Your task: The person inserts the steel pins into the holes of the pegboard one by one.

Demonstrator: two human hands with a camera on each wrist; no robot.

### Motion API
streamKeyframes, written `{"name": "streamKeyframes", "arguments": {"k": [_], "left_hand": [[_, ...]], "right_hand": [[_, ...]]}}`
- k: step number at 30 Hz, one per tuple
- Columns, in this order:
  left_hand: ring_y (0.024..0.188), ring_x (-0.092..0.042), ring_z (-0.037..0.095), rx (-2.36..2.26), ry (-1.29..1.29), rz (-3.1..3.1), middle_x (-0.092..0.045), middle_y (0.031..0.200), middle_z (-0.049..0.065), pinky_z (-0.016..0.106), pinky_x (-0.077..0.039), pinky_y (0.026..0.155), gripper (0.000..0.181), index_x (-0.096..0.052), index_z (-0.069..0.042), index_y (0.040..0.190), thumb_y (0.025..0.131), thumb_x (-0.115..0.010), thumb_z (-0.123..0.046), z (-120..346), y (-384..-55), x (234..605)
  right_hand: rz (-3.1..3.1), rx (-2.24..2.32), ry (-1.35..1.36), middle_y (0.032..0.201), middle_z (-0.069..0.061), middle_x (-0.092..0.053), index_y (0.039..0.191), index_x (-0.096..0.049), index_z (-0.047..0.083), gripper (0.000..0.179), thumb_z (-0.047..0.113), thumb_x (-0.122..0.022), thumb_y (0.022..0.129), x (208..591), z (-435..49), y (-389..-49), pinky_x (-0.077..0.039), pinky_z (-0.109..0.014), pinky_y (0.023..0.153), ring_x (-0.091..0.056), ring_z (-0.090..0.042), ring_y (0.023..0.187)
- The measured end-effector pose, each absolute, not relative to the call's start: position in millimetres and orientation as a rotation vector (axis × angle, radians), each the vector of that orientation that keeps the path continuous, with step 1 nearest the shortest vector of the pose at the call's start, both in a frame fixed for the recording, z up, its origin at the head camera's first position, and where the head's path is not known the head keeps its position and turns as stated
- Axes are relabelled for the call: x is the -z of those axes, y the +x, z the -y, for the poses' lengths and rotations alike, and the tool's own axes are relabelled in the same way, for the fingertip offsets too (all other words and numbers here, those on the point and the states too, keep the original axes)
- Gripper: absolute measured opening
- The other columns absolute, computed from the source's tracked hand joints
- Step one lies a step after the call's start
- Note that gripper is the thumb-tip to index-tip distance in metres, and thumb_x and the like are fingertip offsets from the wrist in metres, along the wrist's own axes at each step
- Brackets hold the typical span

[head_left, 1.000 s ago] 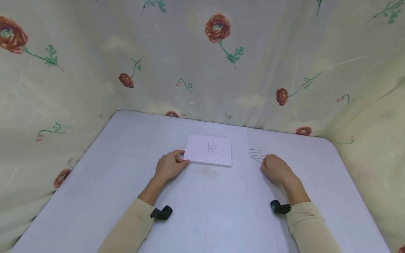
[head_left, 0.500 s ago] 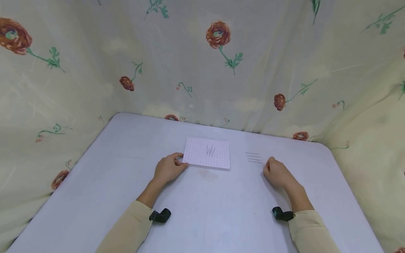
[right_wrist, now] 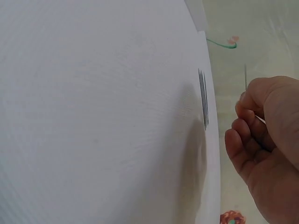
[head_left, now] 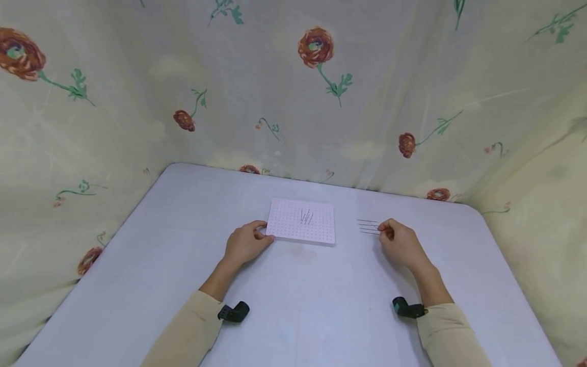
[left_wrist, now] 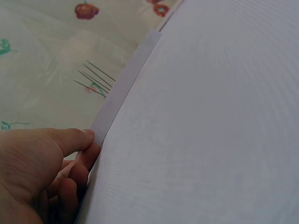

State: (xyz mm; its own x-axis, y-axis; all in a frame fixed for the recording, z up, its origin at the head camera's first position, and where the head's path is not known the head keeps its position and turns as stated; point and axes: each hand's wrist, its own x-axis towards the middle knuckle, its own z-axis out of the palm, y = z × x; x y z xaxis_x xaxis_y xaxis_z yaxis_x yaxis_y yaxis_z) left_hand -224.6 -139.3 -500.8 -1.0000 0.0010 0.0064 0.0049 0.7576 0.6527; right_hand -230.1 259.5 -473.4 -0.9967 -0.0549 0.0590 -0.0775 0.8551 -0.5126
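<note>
A white pegboard [head_left: 284, 227] full of small holes lies on the table, with several thin dark needle-like rods [left_wrist: 90, 88] standing in it at slight tilts. My left hand [head_left: 243, 247] grips its near left corner, thumb on the front edge. To the right of the board, my right hand [head_left: 400, 245] pinches one thin rod [right_wrist: 245, 77] between thumb and forefinger. In the right wrist view that rod points up from the fingertips, above the table. Several more rods [right_wrist: 203, 99] lie side by side just left of this hand; its curled fingers partly hide the rods' near ends in the head view.
The white-covered table [head_left: 302, 300] extends around both hands. A flower-patterned curtain [head_left: 367, 102] hangs behind it and along both sides. Each wrist wears a black camera, one on the left [head_left: 235, 312] and one on the right [head_left: 408, 308].
My right hand has lifted a rod off the row, drawn back to the right, then turned and come forward again with the rod upright. The left hand stays on the board's corner.
</note>
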Motion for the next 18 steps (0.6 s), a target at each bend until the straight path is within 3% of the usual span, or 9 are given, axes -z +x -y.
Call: {"name": "streamKeyframes", "arguments": {"k": [9, 14, 18], "left_hand": [[0.076, -0.068, 0.016, 1.08, 0.0, 2.937, -0.078, 0.09, 0.002, 0.03, -0.046, 0.065, 0.055, -0.065, -0.012, 0.135, 0.089, -0.077, -0.039, 139, -225, 504], [0.075, -0.067, 0.016, 1.076, 0.003, 2.936, -0.078, 0.09, 0.002, 0.029, -0.045, 0.065, 0.054, -0.065, -0.012, 0.135, 0.089, -0.077, -0.039, 140, -226, 503], [0.075, -0.066, 0.016, 1.081, 0.005, 2.939, -0.078, 0.089, 0.002, 0.03, -0.045, 0.066, 0.054, -0.065, -0.012, 0.135, 0.089, -0.077, -0.039, 139, -225, 502]], "right_hand": [[2.954, -0.92, -0.003, 0.101, -0.014, -0.066, 0.112, -0.066, 0.003, 0.024, 0.022, -0.055, 0.103, 473, -255, -232, -0.044, -0.036, 0.08, -0.057, -0.026, 0.093], [2.954, -1.048, -0.03, 0.116, -0.02, -0.066, 0.114, -0.062, 0.003, 0.032, 0.033, -0.055, 0.105, 467, -251, -234, -0.047, -0.045, 0.092, -0.059, -0.035, 0.11], [2.93, -1.171, -0.026, 0.129, -0.02, -0.067, 0.11, -0.061, 0.003, 0.029, 0.031, -0.054, 0.104, 463, -246, -238, -0.05, -0.038, 0.093, -0.059, -0.036, 0.124]]}}
